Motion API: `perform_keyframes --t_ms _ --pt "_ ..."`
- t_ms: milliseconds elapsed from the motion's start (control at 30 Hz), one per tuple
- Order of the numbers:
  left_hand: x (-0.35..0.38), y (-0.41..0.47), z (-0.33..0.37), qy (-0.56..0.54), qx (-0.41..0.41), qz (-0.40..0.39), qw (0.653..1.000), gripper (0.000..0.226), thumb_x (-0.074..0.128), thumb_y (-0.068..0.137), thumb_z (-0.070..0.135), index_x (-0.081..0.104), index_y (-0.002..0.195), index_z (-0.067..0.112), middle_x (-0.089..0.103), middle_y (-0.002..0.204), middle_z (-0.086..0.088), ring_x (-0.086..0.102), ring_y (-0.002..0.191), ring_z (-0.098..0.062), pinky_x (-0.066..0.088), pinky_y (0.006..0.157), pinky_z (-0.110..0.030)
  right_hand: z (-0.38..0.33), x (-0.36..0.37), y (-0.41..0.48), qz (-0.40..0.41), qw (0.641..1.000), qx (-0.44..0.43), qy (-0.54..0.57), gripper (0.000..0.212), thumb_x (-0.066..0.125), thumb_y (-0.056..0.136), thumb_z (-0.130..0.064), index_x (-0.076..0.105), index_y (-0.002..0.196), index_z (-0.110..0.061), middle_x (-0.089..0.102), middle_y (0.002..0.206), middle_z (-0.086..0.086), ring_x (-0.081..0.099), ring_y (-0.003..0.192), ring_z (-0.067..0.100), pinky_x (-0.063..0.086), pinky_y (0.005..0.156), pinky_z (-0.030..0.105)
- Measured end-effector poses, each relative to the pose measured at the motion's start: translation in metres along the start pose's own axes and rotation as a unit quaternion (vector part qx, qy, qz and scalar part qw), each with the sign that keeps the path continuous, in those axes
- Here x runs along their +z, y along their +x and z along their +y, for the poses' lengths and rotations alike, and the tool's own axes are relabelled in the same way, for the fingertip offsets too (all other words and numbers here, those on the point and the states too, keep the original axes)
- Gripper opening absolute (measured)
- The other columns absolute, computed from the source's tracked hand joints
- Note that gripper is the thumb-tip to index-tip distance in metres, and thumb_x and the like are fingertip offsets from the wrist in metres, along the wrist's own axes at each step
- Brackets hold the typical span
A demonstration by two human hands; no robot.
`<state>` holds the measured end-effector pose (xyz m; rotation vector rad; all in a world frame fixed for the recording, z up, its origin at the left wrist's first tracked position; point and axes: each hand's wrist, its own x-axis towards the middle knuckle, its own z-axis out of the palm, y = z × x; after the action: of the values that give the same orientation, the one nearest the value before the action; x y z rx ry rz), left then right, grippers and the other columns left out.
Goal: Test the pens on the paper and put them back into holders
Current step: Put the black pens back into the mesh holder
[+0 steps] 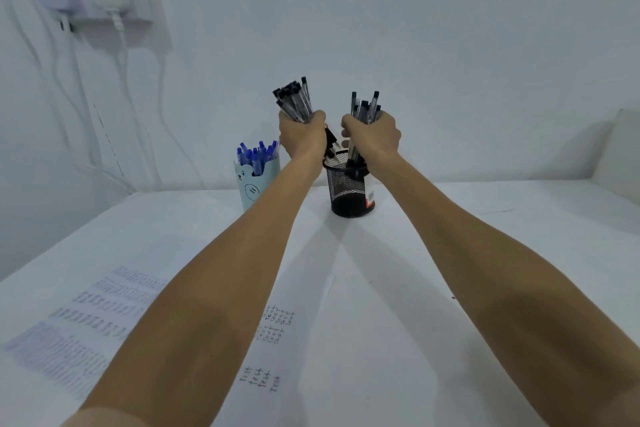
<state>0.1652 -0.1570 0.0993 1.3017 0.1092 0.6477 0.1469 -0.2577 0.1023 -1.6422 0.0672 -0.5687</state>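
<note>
We clamp the fingers of our left hand (301, 135) on one bundle of black pens (294, 100) and our right hand (372, 137) on a second bundle (365, 107). Both bundles are above the black mesh holder (349, 191), near the far edge of the desk (450, 253).

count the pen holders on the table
2. A light blue bear holder stands at the left, holding blue pens; a black mesh holder stands right of it, under the right hand.
</note>
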Motion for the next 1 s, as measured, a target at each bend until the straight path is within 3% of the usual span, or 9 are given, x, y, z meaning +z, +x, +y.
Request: perform_keyframes --t_ms 167,300,433,567,667,733,800,867,1000 --pt "0.011 -0.004 0.022 -0.011 0.052 -0.033 0.998 0.021 0.068 0.089 0.005 0.053 0.094 0.019 0.062 0.087 -0.001 0.058 0.072 -0.015 0.049 0.064 -0.023 -0.001 -0.006 -0.002 0.018 0.999 -0.006 0.047 0.01 0.072 0.079 -0.027 0.066 0.081 -0.018 0.073 0.073 -0.004 0.071 0.067 0.012 0.058 0.073 0.03" --pt "0.022 -0.007 0.018 -0.033 -0.033 -0.053 0.998 0.021 0.07 0.089 0.006 0.057 0.103 0.015 0.066 0.094 -0.006 0.064 0.076 -0.018 0.054 0.068 -0.028 0.0 -0.009 -0.004 0.075 0.991 0.055 0.098 0.012 0.071 0.08 -0.03 0.064 0.084 -0.021 0.07 0.078 -0.006 0.064 0.077 0.01 0.053 0.076 0.03" --pt "0.018 -0.011 -0.001 -0.016 -0.089 -0.042 0.995 0.018 0.07 0.088 0.007 0.057 0.1 0.011 0.064 0.091 -0.006 0.059 0.074 -0.019 0.049 0.066 -0.028 0.005 -0.011 -0.008 0.08 0.987 0.071 0.116 0.023 0.069 0.08 -0.027 0.071 0.097 -0.013 0.074 0.078 -0.006 0.063 0.072 0.005 0.046 0.062 0.025" --pt "0.011 -0.007 0.0 -0.005 -0.044 -0.083 0.996 0.02 0.07 0.085 0.002 0.058 0.1 0.009 0.06 0.082 -0.002 0.054 0.064 -0.013 0.046 0.057 -0.024 0.008 -0.007 -0.008 0.085 0.99 0.032 0.111 0.019 0.07 0.075 -0.029 0.065 0.087 -0.014 0.074 0.082 0.001 0.071 0.081 0.018 0.058 0.077 0.035" --pt "0.009 -0.011 0.002 0.034 0.034 -0.09 0.995 0.023 0.07 0.087 0.004 0.057 0.103 0.013 0.062 0.085 0.003 0.056 0.066 -0.008 0.045 0.054 -0.012 0.009 -0.002 -0.011 0.096 0.993 -0.018 0.065 0.02 0.069 0.077 -0.031 0.061 0.087 -0.016 0.07 0.081 -0.002 0.067 0.086 0.022 0.054 0.075 0.036" --pt "0.009 -0.011 0.001 0.066 0.065 -0.115 0.989 0.023 0.07 0.088 0.006 0.057 0.104 0.015 0.063 0.087 0.004 0.057 0.069 -0.007 0.046 0.058 -0.01 0.01 -0.002 -0.013 0.107 0.993 -0.049 0.018 0.025 0.069 0.082 -0.037 0.061 0.091 -0.016 0.067 0.08 -0.006 0.064 0.084 0.017 0.049 0.074 0.032" --pt "0.009 -0.008 0.0 0.077 0.051 -0.158 0.983 0.022 0.072 0.088 0.008 0.06 0.106 0.012 0.064 0.087 0.0 0.06 0.073 -0.012 0.053 0.069 -0.019 0.012 -0.006 -0.013 0.094 0.994 -0.045 0.008 0.036 0.069 0.085 -0.051 0.063 0.095 -0.016 0.068 0.082 -0.007 0.065 0.083 0.013 0.05 0.077 0.03" --pt "0.007 -0.009 0.001 0.079 0.022 -0.207 0.975 0.02 0.078 0.091 0.018 0.067 0.104 0.008 0.069 0.086 -0.004 0.066 0.074 -0.014 0.057 0.07 -0.027 0.013 -0.01 -0.012 0.051 0.998 -0.024 0.026 0.051 0.061 0.087 -0.068 0.063 0.097 -0.019 0.07 0.087 -0.005 0.068 0.085 0.012 0.052 0.078 0.028" --pt "0.008 -0.019 -0.003 0.058 -0.035 -0.256 0.964 0.037 0.073 0.095 0.051 0.077 0.1 0.014 0.08 0.089 -0.002 0.077 0.083 -0.014 0.058 0.07 -0.023 0.011 -0.011 -0.017 -0.001 0.998 0.006 0.061 0.071 0.042 0.088 -0.082 0.064 0.102 -0.017 0.069 0.095 -0.002 0.067 0.088 0.01 0.051 0.077 0.027"
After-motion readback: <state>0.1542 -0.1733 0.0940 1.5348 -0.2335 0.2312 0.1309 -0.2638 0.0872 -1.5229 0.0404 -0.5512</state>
